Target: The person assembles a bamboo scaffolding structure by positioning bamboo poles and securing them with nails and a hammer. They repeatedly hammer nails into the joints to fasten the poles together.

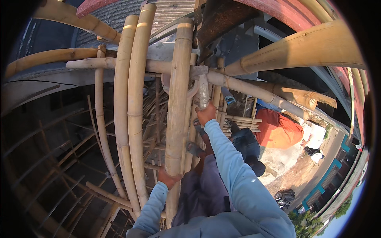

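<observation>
My left hand [168, 177] is closed around the lower part of a thick upright bamboo pole [178, 99]. My right hand [206, 114] grips the handle of a hammer [203, 87], whose grey head lies against a horizontal bamboo pole [246, 89] that crosses behind the upright one. Whether the head touches that pole I cannot tell. Left of the held pole, two more long bamboo poles [135, 107] stand side by side. My feet [194, 148] are on bamboo below me.
Far below on the right, a person in dark clothes [246, 144] stands near an orange tarp [278, 129]. A large bamboo pole [297, 49] slants in at upper right, beside a red beam [293, 14]. Thin bars [51, 190] cross a dark drop at left. A motorcycle [284, 197] is parked below.
</observation>
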Demonstrator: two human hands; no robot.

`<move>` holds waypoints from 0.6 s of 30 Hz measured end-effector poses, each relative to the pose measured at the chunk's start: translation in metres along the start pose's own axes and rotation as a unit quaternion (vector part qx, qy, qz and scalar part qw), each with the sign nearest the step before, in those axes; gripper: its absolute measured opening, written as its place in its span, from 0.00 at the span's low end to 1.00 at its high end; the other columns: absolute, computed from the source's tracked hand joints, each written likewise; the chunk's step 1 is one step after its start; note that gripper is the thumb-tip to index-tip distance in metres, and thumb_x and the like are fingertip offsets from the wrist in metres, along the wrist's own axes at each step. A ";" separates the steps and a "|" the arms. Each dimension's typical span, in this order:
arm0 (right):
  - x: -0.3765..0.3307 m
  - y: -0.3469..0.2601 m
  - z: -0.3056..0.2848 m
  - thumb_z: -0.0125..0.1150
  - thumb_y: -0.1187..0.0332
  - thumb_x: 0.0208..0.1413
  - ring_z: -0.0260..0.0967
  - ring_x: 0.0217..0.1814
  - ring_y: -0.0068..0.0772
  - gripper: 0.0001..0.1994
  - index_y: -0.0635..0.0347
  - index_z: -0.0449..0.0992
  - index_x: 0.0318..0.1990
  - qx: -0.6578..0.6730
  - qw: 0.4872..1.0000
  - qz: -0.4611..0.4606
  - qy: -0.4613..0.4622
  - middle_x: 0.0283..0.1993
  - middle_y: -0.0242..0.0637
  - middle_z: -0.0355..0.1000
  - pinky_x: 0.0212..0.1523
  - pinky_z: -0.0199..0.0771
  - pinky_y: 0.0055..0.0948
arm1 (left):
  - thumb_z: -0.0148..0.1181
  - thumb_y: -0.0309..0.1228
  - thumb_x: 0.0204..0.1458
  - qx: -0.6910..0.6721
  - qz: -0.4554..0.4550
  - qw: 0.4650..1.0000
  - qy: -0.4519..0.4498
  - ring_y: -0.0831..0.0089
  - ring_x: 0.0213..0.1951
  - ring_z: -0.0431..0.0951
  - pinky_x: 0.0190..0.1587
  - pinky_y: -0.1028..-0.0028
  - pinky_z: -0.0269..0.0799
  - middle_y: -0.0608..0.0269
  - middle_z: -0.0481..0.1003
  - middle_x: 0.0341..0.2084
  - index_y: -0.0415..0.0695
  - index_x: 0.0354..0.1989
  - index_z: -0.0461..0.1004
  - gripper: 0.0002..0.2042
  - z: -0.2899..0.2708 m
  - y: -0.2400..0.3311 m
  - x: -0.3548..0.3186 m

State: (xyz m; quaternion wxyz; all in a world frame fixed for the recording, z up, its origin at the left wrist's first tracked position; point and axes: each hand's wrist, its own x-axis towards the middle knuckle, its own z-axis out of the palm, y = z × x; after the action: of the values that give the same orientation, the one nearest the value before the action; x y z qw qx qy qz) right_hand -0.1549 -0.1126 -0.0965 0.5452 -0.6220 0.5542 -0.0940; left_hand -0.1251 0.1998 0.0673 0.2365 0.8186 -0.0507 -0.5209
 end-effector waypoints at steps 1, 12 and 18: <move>0.001 0.002 0.001 0.74 0.69 0.45 0.78 0.49 0.64 0.24 0.74 0.71 0.47 -0.008 1.000 -0.005 -0.001 0.42 0.64 0.78 0.51 0.79 0.47 | 0.81 0.33 0.33 0.008 0.005 1.000 0.000 0.58 0.48 0.83 0.55 0.64 0.78 0.48 0.82 0.45 0.33 0.55 0.70 0.37 -0.003 0.006 -0.005; -0.014 -0.040 -0.003 0.74 0.69 0.45 0.79 0.48 0.64 0.25 0.76 0.71 0.47 -0.027 0.999 0.026 0.029 0.42 0.65 0.78 0.51 0.79 0.47 | 0.79 0.36 0.37 0.064 -0.006 0.998 0.006 0.59 0.45 0.84 0.52 0.64 0.79 0.47 0.83 0.43 0.35 0.51 0.75 0.32 -0.036 0.085 -0.057; -0.013 -0.074 -0.022 0.71 0.68 0.45 0.81 0.42 0.59 0.22 0.80 0.73 0.42 0.005 0.994 0.097 -0.047 0.38 0.66 0.78 0.44 0.81 0.44 | 0.79 0.40 0.35 0.090 -0.037 0.995 -0.001 0.54 0.48 0.84 0.54 0.62 0.78 0.43 0.82 0.44 0.33 0.51 0.74 0.34 -0.037 0.105 -0.064</move>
State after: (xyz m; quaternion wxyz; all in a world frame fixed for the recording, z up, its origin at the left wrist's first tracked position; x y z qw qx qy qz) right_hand -0.1319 -0.1300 -0.0238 0.5798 -0.5663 0.5856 -0.0141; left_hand -0.1045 0.1403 0.1795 0.1427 0.8372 -0.0677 -0.5235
